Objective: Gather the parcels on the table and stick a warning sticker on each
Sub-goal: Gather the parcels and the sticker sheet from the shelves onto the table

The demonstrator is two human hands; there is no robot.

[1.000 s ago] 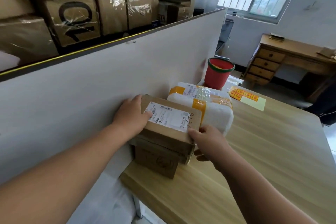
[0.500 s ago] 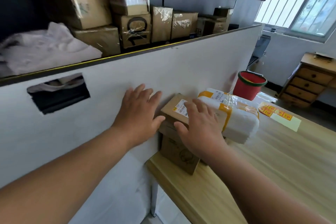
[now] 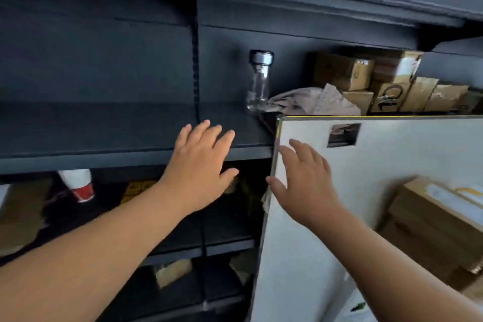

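Parcels (image 3: 431, 206) against white panel (image 3: 392, 178), unheld | left hand (image 3: 201, 165), right hand (image 3: 300, 180) spread, empty | risk: reach knocks glass bottle (image 3: 258, 81) off shelf (image 3: 104, 158)

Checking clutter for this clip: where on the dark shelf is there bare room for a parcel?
Bare: the shelf board left of the glass bottle, beyond the left hand. Crowded: right of the bottle, crumpled pale bundle then cardboard boxes.

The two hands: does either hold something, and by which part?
Nothing is held. The left hand is open, fingers spread, before the dark shelf. The right hand is open at the edge of the white partition; contact cannot be told.
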